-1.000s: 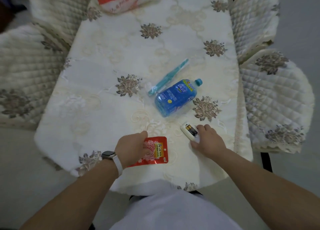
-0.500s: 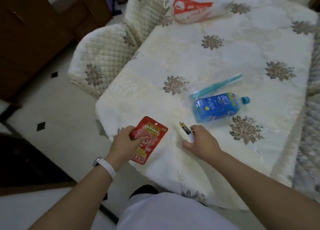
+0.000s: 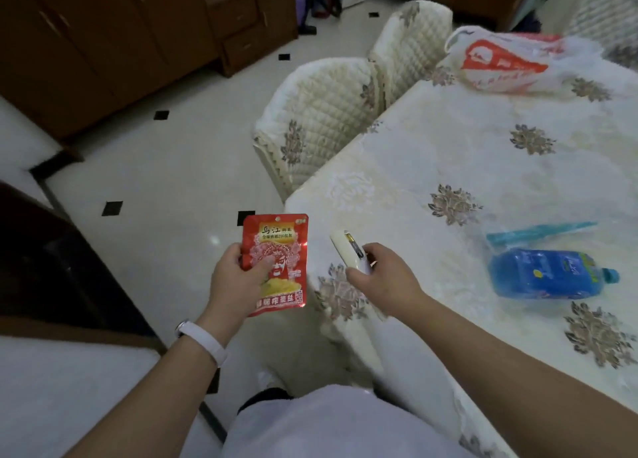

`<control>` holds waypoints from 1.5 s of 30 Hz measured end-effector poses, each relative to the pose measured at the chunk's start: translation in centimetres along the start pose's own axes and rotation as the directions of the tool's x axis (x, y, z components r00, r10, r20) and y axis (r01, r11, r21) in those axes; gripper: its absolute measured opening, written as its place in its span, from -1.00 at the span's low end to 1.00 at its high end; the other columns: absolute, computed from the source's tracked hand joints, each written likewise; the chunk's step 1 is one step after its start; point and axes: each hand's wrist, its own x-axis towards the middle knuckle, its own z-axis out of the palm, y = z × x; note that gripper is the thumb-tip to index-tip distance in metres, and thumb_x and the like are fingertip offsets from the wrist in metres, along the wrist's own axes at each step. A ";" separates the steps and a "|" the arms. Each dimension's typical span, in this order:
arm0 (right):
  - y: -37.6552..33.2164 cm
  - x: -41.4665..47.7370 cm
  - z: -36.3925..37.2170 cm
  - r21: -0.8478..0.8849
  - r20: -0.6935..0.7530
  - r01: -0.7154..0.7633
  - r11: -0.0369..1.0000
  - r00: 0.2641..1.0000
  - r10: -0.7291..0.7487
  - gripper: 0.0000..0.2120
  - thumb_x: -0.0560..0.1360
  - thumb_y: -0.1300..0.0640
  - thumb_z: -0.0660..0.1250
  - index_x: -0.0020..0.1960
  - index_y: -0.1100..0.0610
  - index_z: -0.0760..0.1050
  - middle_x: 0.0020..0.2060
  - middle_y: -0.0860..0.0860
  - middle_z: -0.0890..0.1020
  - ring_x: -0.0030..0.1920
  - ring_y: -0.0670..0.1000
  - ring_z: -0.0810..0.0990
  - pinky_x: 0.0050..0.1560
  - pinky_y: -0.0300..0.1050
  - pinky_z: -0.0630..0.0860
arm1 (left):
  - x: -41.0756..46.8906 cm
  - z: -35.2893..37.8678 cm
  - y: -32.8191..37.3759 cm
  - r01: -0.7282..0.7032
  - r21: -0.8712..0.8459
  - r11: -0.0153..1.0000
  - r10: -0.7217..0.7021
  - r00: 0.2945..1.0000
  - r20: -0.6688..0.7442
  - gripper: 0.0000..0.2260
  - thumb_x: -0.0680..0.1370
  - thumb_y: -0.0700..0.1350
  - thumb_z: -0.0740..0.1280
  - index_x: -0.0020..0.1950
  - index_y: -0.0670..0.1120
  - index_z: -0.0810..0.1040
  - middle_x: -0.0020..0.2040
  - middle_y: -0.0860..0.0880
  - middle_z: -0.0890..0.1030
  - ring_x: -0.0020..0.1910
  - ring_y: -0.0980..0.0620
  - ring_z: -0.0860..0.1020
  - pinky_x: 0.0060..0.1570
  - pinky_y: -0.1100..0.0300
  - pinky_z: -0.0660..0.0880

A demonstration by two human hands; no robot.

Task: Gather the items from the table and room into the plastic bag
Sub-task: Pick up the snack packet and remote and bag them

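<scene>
My left hand [image 3: 238,285] grips a red snack packet [image 3: 279,250], held upright over the floor beside the table's corner. My right hand [image 3: 383,278] holds a small white device with a dark window [image 3: 348,250], lifted just above the table edge. On the table [image 3: 431,153], covered with a cream flowered cloth, lie a blue bottle [image 3: 549,274] on its side and a teal toothbrush in a clear wrapper [image 3: 538,233] just behind it. The white plastic bag with red print [image 3: 507,64] lies at the table's far end.
Two chairs with quilted covers [image 3: 310,129] stand along the table's left side. Brown wooden cabinets [image 3: 103,43] line the far wall. The pale tiled floor [image 3: 165,167] has small black squares. A dark piece of furniture [image 3: 51,257] is at my left.
Both hands have lifted their items off the table and drawn back toward the corner. The view has swung left, showing the floor and cabinets.
</scene>
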 end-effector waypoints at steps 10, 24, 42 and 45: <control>-18.2 7.0 10.2 0.164 0.065 0.069 0.984 0.995 -0.081 -0.69 0.48 -0.03 0.36 0.20 0.01 0.50 -0.08 -0.09 0.60 -0.16 -0.12 0.57 -0.27 -0.23 0.41 | 9.3 -18.5 -0.8 0.024 -0.096 0.995 -0.038 0.988 -0.147 -0.84 0.55 -0.07 0.41 0.11 0.04 0.54 -0.02 0.00 0.69 -0.18 -0.02 0.71 -0.20 -0.02 0.66; -31.1 18.5 16.5 0.309 0.248 0.062 0.949 0.958 -0.144 -0.62 0.56 0.03 0.32 0.36 0.04 0.39 0.00 -0.05 0.61 -0.08 -0.02 0.65 -0.22 -0.17 0.61 | 21.1 -26.6 1.9 0.039 -0.167 0.985 -0.080 0.966 -0.245 -0.83 0.55 -0.03 0.42 0.12 0.08 0.54 -0.02 0.05 0.70 -0.16 0.01 0.71 -0.15 -0.05 0.66; -39.7 44.2 11.5 0.212 0.145 0.236 0.948 0.952 -0.270 -0.58 0.54 0.03 0.31 0.38 -0.03 0.37 -0.04 -0.11 0.55 -0.18 -0.06 0.58 -0.29 -0.10 0.58 | 45.6 -25.1 16.9 -0.028 -0.042 0.999 0.019 0.979 -0.202 -0.85 0.55 -0.05 0.41 0.07 0.12 0.52 -0.01 0.05 0.69 -0.13 0.02 0.71 -0.13 -0.06 0.66; -39.3 46.8 10.0 0.245 0.085 0.196 0.949 0.971 -0.222 -0.60 0.53 0.04 0.31 0.36 -0.04 0.38 -0.04 -0.10 0.57 -0.19 -0.08 0.57 -0.35 -0.21 0.50 | 49.4 -23.5 18.8 -0.028 -0.004 1.000 0.027 0.991 -0.134 -0.85 0.55 -0.04 0.41 0.07 0.13 0.51 0.00 0.05 0.69 -0.15 0.03 0.71 -0.15 -0.03 0.66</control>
